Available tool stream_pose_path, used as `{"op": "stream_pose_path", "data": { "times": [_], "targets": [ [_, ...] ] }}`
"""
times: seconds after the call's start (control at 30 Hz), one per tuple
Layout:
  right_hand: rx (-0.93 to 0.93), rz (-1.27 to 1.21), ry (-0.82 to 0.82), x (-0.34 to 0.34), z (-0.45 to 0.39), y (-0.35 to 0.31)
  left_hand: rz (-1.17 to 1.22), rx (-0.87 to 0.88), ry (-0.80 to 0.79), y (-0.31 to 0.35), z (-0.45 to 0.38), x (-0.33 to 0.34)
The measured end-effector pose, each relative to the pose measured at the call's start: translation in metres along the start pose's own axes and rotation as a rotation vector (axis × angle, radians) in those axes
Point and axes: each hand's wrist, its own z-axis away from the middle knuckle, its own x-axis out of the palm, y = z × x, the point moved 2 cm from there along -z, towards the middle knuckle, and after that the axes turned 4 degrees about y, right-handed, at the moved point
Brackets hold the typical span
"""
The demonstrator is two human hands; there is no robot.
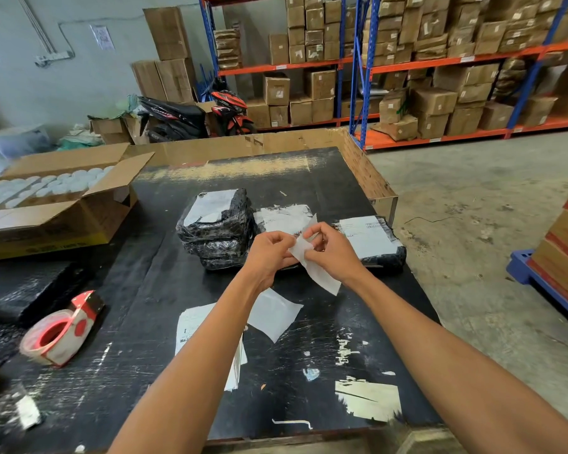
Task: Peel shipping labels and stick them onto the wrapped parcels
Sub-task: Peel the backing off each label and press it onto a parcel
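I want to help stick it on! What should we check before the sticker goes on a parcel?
1. Both hands hold the label: ok, left hand and right hand pinch the label.
2. Backing fully peeled off: cannot tell.
3. A parcel without a label nearby: cannot tell; the stacked parcel, the middle parcel and the right parcel all show white paper on top.
4. Label flat, uncreased: not ok, it curls.
5. Tape dispenser out of the way: ok.

Glossy black plastic-wrapped parcels point(215, 234), white paper labels point(315, 267), scuffed black tabletop point(309, 355).
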Motion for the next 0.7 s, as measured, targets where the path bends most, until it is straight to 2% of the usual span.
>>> {"op": "stream_pose_path", "data": {
  "times": [0.13, 0.23, 0.33, 0.53, 0.7],
  "targets": [
    [0.102, -0.001, 0.027, 0.0, -0.003, 0.004, 0.043, 0.014, 0.074, -0.001, 0.002, 0.002],
    [0.185, -0.022, -0.014, -0.002, -0.005, 0.008, 0.07, 0.029, 0.116, -0.007, 0.001, 0.001],
    [0.222, -0.103, -0.051, -0.001, -0.005, 0.009, -0.007, 0.085, 0.118, -0.014, 0.002, 0.001],
    [0.19, -0.238, 0.1, 0.002, -0.004, 0.007, -0.124, 0.226, 0.032, -0.013, 0.007, 0.006],
    [0.23, -0.278, 0.127, 0.001, -0.006, 0.009, 0.038, 0.14, 0.074, -0.013, 0.008, 0.007]
  ]
}}
